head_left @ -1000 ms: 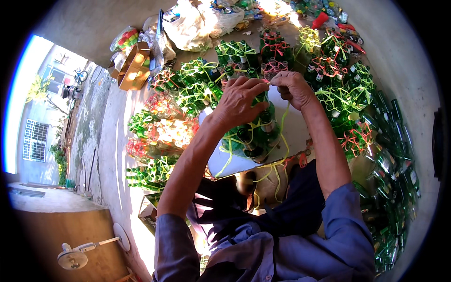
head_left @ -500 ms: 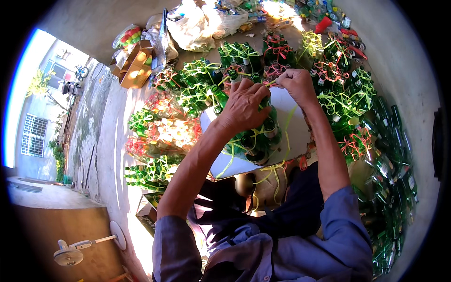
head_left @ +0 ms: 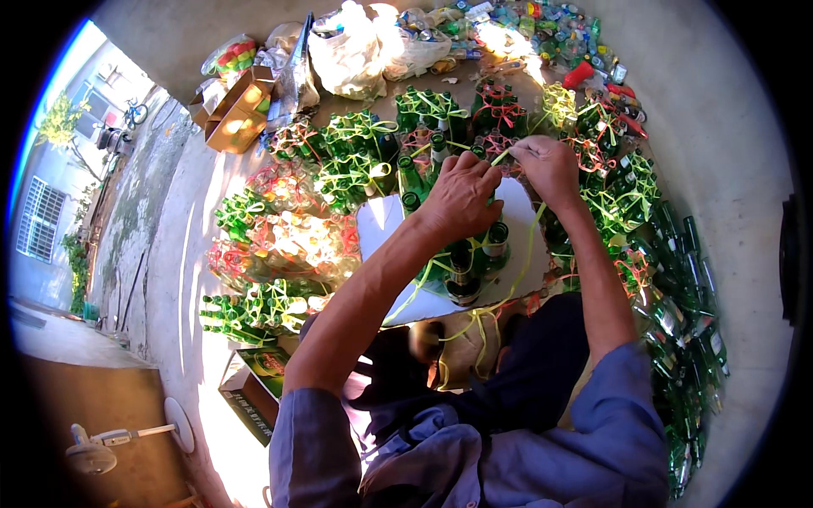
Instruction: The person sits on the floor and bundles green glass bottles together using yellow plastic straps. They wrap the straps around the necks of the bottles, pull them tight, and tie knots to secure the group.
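A cluster of green glass bottles (head_left: 461, 284) stands on a white board (head_left: 529, 237) in front of me, with yellow-green plastic strap round it. My left hand (head_left: 464, 196) lies over the bottle necks with curled fingers; what its fingertips grip is hidden. Just to its right, my right hand (head_left: 546, 165) pinches a yellow-green strap (head_left: 503, 157), which runs toward the left fingers. Another length of strap (head_left: 529, 262) hangs across the board's right side. Beyond the left hand, a bottle neck (head_left: 439, 151) stands up beside the strap.
Strapped bundles of green bottles (head_left: 360, 131) surround the board on the left, far and right sides. Loose green bottles (head_left: 690, 339) are heaped along the right wall. White bags (head_left: 347, 59) and a cardboard box (head_left: 241, 114) lie at the back left. A fan (head_left: 93, 453) is at lower left.
My right hand has moved slightly right and down, still pinching the strap. The left hand has shifted a little right and down over the bottles. The whole view has also shifted.
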The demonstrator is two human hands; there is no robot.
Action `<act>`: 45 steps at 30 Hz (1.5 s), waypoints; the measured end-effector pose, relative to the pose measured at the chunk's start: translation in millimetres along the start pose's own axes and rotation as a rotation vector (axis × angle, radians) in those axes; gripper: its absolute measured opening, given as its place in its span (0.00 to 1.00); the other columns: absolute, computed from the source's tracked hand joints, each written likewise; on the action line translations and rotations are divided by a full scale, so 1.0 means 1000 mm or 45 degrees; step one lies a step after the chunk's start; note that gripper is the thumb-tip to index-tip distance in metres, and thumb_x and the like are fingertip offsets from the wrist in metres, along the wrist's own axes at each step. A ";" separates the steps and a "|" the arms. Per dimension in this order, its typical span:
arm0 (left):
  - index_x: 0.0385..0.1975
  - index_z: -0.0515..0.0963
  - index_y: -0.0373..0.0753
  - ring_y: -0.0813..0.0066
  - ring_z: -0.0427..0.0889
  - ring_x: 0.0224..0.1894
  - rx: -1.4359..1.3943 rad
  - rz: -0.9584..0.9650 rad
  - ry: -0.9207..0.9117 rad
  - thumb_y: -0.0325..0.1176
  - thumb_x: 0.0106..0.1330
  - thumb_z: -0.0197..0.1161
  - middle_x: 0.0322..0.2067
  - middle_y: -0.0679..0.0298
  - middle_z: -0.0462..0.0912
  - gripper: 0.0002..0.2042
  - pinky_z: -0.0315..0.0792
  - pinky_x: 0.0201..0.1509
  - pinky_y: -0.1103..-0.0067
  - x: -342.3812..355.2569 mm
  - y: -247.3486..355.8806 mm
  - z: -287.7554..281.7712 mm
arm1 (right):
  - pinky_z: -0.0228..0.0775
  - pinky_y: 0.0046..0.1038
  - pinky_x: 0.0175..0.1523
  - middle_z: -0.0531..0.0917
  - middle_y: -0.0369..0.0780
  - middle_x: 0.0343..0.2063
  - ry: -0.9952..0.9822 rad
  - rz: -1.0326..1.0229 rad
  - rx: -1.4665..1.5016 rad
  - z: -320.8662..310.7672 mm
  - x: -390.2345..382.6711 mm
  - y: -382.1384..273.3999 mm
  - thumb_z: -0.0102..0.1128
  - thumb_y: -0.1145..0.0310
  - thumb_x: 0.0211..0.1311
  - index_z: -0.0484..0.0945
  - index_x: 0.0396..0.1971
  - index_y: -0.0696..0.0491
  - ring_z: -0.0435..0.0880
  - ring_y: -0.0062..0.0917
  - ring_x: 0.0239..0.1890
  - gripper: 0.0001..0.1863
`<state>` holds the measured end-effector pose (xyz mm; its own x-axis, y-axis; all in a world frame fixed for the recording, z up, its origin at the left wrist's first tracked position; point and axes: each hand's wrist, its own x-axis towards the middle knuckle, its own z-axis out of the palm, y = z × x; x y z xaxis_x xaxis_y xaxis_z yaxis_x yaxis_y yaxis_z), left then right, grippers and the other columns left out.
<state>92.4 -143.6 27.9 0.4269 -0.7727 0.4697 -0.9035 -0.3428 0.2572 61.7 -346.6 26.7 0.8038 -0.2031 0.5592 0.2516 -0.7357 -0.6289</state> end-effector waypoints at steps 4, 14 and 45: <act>0.36 0.75 0.38 0.60 0.73 0.47 0.087 0.114 0.053 0.37 0.54 0.66 0.35 0.59 0.79 0.14 0.64 0.55 0.64 0.001 0.001 0.000 | 0.74 0.39 0.34 0.82 0.41 0.24 -0.128 -0.456 -0.235 -0.009 0.032 -0.033 0.67 0.64 0.54 0.85 0.26 0.51 0.83 0.39 0.29 0.06; 0.32 0.73 0.41 0.62 0.75 0.40 0.258 0.113 0.072 0.33 0.57 0.61 0.31 0.63 0.76 0.07 0.64 0.48 0.66 -0.002 0.010 -0.001 | 0.75 0.39 0.37 0.83 0.40 0.24 -0.504 -0.792 -0.457 0.038 0.080 -0.035 0.68 0.66 0.49 0.85 0.23 0.52 0.83 0.39 0.30 0.05; 0.28 0.81 0.31 0.55 0.85 0.33 -0.237 -0.887 -0.047 0.42 0.55 0.67 0.25 0.50 0.84 0.16 0.76 0.41 0.65 0.017 -0.041 0.011 | 0.51 0.26 0.18 0.70 0.32 0.12 -0.843 0.953 0.787 0.093 0.042 0.054 0.69 0.65 0.45 0.75 0.10 0.50 0.65 0.17 0.13 0.13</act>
<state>136.1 -148.4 15.7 0.8969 -0.4268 0.1162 -0.3993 -0.6681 0.6279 159.3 -334.6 -34.5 0.9399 0.0577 -0.3364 -0.3299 -0.1000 -0.9387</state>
